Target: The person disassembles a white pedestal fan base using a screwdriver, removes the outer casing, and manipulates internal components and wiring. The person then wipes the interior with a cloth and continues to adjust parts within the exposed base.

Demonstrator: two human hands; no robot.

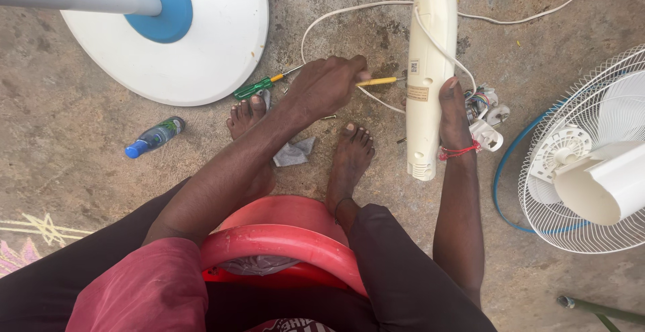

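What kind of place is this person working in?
Probably an informal repair spot at floor level, perhaps outdoors: a rough concrete floor, a dismantled pedestal fan's grille and round base lying about, and a spare green screwdriver near bare feet.

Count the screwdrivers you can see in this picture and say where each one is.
2: a yellow-handled screwdriver in the left hand, its tip at the cream fan housing; a green-handled screwdriver lying on the concrete floor. Others may be hidden.

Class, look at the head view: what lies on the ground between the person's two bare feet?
In the head view, a crumpled grey cloth lies on the concrete between the left foot and the right foot.
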